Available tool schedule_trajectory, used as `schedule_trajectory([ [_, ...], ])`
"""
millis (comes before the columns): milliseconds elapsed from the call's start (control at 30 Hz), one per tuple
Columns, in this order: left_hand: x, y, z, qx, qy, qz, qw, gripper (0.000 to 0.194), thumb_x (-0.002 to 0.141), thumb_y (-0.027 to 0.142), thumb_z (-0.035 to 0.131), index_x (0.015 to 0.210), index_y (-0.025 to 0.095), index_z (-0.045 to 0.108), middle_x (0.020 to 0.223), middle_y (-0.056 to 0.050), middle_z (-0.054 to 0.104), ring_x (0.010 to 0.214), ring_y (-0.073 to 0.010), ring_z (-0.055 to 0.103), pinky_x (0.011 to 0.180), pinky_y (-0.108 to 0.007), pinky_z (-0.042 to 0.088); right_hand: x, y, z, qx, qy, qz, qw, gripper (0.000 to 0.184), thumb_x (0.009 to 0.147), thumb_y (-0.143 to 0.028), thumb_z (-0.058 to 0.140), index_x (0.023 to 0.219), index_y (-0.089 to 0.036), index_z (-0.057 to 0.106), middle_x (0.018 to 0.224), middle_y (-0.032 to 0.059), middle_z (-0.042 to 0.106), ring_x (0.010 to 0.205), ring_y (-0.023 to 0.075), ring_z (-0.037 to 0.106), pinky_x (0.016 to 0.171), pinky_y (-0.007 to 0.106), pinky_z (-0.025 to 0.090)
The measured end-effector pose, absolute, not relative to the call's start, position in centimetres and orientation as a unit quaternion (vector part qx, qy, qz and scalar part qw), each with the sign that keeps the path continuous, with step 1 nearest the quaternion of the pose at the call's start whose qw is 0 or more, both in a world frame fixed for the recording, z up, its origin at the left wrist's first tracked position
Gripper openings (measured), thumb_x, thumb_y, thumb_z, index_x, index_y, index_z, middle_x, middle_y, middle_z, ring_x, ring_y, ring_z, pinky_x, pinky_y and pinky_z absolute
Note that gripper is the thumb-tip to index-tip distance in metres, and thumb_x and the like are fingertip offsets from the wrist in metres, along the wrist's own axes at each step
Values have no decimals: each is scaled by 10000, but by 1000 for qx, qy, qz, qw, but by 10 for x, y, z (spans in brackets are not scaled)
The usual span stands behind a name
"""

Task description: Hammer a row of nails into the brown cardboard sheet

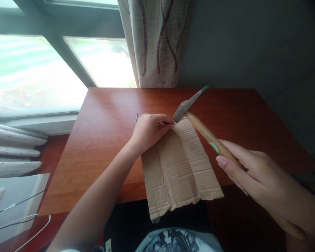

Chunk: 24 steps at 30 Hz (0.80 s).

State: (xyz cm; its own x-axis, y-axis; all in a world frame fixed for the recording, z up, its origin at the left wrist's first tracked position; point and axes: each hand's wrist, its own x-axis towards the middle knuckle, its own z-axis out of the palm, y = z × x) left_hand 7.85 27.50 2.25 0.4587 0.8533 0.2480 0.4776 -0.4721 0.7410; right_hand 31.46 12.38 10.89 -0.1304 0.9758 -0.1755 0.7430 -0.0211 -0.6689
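Observation:
My right hand is wrapped round the wooden handle of a hammer, which has a green label on its grip. The hammer's metal head tilts over the far edge of a creased piece of brown cardboard, its striking end right at my left fingertips. My left hand is closed in a pinch at that edge, seemingly on a nail, of which only a tiny bit shows between fingers and hammer. Beyond my left hand, a thin nail is on the table. The cardboard overhangs the table's near edge.
The reddish-brown wooden table stands against the wall, by a window and a patterned curtain. Cables run from a wall socket at the lower left. My lap is below the table's near edge.

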Motion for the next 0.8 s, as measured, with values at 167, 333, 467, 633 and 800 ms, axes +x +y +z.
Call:
schedule_trajectory([
  [167, 78, 275, 23, 798, 418, 310, 305, 135, 885, 246, 691, 890, 235, 825, 898, -10, 824, 797, -190, 761, 738, -271, 595, 313, 125, 111, -635, -673, 330, 187, 435, 1079, -439, 458, 1435, -242, 611, 997, 63, 786, 922, 261, 754, 799, 345, 596],
  [333, 78, 274, 23, 799, 430, 295, 299, 127, 876, 250, 699, 869, 232, 824, 841, -15, 815, 751, -188, 746, 720, -275, 588, 312, 127, 107, -632, -672, 349, 164, 408, 1080, -418, 440, 1406, -261, 630, 960, 53, 785, 818, 250, 741, 729, 345, 593],
  [467, 77, 275, 22, 801, 425, 294, 302, 127, 877, 257, 699, 868, 234, 824, 848, -14, 814, 751, -184, 740, 708, -268, 582, 312, 125, 111, -628, -673, 346, 181, 408, 1073, -432, 458, 1394, -261, 641, 1071, 60, 789, 883, 252, 749, 765, 341, 600],
  [633, 78, 275, 23, 805, 422, 296, 293, 130, 878, 244, 692, 881, 226, 820, 868, -10, 816, 751, -178, 736, 687, -259, 562, 311, 124, 114, -625, -671, 352, 185, 425, 1081, -440, 446, 1414, -246, 625, 1173, 83, 776, 949, 257, 747, 820, 348, 598],
  [800, 77, 273, 26, 825, 415, 282, 261, 131, 887, 247, 682, 931, 238, 805, 905, -4, 820, 801, -189, 750, 704, -266, 541, 314, 125, 110, -633, -672, 342, 176, 434, 1080, -446, 450, 1413, -226, 623, 1093, 88, 789, 880, 257, 748, 770, 348, 591],
])
